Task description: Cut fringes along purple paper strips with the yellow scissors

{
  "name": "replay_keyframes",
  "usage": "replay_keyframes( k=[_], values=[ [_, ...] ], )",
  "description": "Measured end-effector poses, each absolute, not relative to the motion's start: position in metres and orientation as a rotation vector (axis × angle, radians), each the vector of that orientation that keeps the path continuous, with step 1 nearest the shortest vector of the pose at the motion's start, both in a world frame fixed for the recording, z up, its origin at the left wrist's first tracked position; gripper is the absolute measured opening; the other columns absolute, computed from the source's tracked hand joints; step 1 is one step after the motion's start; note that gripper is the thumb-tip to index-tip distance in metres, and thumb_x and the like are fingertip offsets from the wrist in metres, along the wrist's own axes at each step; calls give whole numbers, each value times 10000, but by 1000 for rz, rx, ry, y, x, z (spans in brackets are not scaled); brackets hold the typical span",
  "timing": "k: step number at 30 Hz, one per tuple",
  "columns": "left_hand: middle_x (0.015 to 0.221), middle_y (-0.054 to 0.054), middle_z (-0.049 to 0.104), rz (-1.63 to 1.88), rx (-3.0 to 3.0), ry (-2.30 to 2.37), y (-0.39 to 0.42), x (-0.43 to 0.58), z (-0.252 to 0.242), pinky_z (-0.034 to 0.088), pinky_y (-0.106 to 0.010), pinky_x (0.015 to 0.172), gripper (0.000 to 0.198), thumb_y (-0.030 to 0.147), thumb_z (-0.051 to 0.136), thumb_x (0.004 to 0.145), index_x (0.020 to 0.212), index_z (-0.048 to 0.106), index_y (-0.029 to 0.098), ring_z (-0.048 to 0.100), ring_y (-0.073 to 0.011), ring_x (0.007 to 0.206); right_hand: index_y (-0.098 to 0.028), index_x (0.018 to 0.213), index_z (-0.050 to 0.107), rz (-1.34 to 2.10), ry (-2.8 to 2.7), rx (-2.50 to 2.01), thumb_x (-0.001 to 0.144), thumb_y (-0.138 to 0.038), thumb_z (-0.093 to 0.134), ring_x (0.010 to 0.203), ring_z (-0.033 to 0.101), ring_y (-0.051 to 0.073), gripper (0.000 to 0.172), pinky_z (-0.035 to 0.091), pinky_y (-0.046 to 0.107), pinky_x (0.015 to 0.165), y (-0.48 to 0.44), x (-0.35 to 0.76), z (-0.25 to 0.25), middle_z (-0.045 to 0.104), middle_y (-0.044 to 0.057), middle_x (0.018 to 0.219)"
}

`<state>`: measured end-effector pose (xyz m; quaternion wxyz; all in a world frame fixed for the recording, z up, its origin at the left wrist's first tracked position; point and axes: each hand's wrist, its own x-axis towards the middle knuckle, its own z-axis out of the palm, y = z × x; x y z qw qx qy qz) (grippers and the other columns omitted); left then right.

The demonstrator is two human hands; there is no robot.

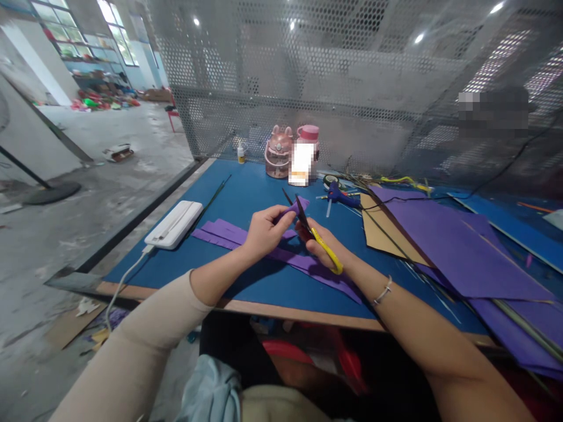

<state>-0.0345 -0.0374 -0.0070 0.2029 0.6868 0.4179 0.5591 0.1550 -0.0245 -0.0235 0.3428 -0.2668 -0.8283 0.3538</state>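
Between the thumb and fingers of my left hand (266, 230) is a small purple piece (301, 205), which looks like foam or paper sheet. My right hand (325, 246) grips yellow-handled scissors (328, 251). Their dark blades stand apart and point up and away, at the purple piece; whether they touch it I cannot tell. Below both hands, long purple strips (303, 262) lie across the blue tabletop (246, 193), some with notched edges. My left wrist and forearm cover part of them.
A white power bank (174, 224) with a cable lies at left. At the back stand a small bottle (240, 153), a pink bottle (278, 155) and a pink-lidded bottle (309, 133). To the right are a blue glue gun (341, 193), tan card (387, 231) and large purple sheets (461, 240).
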Motion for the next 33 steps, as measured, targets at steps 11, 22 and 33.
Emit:
replay_keyframes(
  k=[11,22,33],
  values=[
    [588,20,549,1578,1862,1167,-37,-34,-4,353,-219,551,295,400,551,876,817,696,149,446,-97,560,-154,919,574,756,-2153,-805,819,-744,436,596,418,130,615,341,266,566,-25,157,-18,492,-6,688],
    [559,38,472,1513,1729,1059,-32,-36,-10,340,-215,521,286,409,533,877,792,642,159,392,-87,522,-178,1096,460,875,-2184,-793,726,-835,443,713,427,158,755,393,288,639,-24,157,-18,477,16,833],
    [607,21,525,1525,1821,1143,-33,-36,-7,345,-218,545,287,410,548,868,811,664,154,411,-93,552,-180,1101,466,948,-2215,-702,754,-826,405,719,419,163,736,402,297,634,-23,158,-18,469,25,857]
  ],
)
